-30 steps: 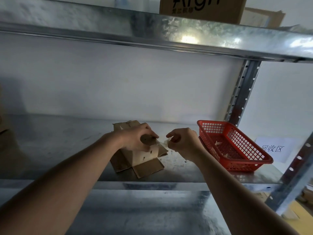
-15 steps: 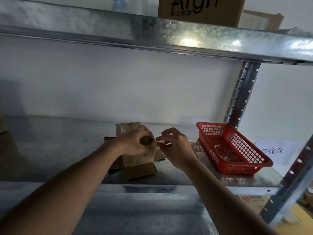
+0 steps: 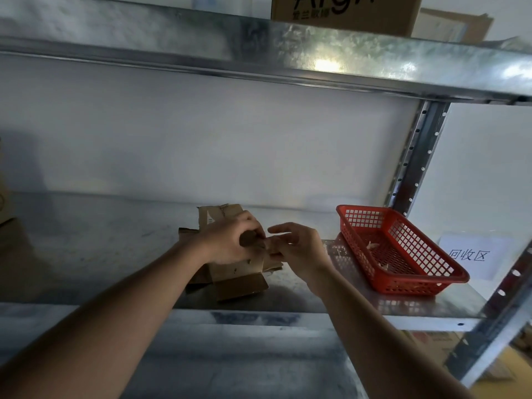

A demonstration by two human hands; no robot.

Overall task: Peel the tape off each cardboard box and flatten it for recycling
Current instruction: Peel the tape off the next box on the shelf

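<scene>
A small brown cardboard box [image 3: 236, 280] with its flaps spread open lies on the metal shelf [image 3: 86, 243] in the middle of the head view. My left hand [image 3: 230, 243] grips the box's top from the left, fingers curled over its edge. My right hand [image 3: 296, 249] is at the box's right side, thumb and lower fingers pinching at something pale there, probably tape; the upper fingers are spread. The tape itself is too small and blurred to make out.
A red plastic basket [image 3: 449, 272] with a few pale scraps inside stands on the shelf to the right. A white paper sign [image 3: 472, 254] hangs behind it. A printed carton [image 3: 345, 10] sits on the upper shelf. A steel upright [image 3: 414, 156] rises at the right.
My right hand has come back from the basket side to the box's right side, against my left hand. The box has shifted slightly and its flaps lie differently.
</scene>
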